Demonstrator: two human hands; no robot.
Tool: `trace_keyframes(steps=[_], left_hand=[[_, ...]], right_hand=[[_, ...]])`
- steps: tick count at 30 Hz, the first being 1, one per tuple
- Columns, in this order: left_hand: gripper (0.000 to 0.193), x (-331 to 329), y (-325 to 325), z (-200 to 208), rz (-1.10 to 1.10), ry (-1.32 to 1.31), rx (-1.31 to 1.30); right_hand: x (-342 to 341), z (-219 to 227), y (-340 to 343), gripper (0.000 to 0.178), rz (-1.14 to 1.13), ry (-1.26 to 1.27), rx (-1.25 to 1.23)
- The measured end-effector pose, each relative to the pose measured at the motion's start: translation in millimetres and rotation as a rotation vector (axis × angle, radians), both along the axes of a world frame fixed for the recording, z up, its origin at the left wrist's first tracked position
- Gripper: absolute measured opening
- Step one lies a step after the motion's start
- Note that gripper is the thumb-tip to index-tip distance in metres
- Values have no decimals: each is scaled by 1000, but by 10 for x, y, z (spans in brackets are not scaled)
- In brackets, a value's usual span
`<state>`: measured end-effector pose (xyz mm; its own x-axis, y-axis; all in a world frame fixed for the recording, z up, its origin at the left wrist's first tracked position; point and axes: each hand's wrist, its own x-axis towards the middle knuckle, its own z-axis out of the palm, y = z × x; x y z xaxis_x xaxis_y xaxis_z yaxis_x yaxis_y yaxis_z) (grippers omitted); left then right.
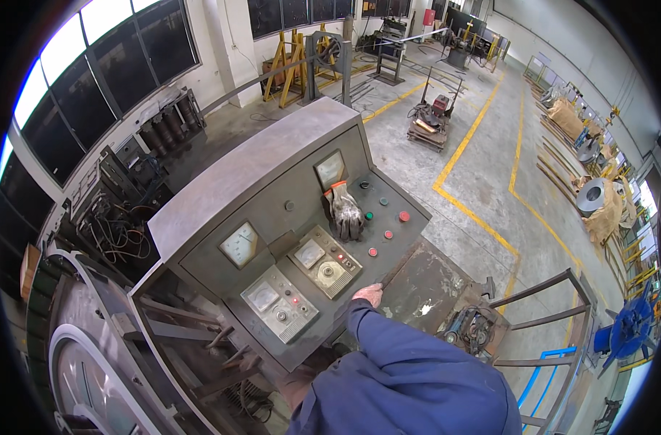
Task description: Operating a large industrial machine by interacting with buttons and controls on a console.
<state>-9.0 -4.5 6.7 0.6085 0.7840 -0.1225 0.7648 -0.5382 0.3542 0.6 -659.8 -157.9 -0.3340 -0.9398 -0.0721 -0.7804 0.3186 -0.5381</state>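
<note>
My right hand [368,293] rests at the front edge of a grey control console [403,254], at the end of a blue sleeve. Its fingers are too small and partly hidden to show whether they grip the edge. What looks like part of my left forearm [296,388] shows below the console; the hand itself is out of sight. Two metering units, one beige [325,261] and one pale grey [280,303], lie on the panel with small red lights lit. Dirty work gloves [345,212] with orange cuffs lie beside a green button [369,216] and several red buttons [388,234].
A worn metal surface [428,286] adjoins the console, with a grimy mechanical part [472,326] beside it. Metal railings [548,322] stand at right, near a blue fan-like wheel [631,326]. A large round machine cover [91,377] is at left. Yellow lines [475,217] cross the floor beyond.
</note>
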Motion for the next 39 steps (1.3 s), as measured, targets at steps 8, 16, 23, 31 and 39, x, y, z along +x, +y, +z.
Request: trace_keyframes(steps=[8,16,23,31,39], left_hand=[[74,16,85,-63,26,44,-24],[75,13,248,-226,-57,98,73],[76,32,152,-193,-6,77,40],[67,29,330,-294,-30,38,42],[45,591,79,199,-202,-174,236]], right_hand=[[7,30,2,31,-43,-43,39],[8,6,-1,29,-101,-120,-5],[-18,-98,-4,28,-17,-17,-22],[28,162,45,29,-118,-103,22],[7,217,68,41,-180,-235,-121]])
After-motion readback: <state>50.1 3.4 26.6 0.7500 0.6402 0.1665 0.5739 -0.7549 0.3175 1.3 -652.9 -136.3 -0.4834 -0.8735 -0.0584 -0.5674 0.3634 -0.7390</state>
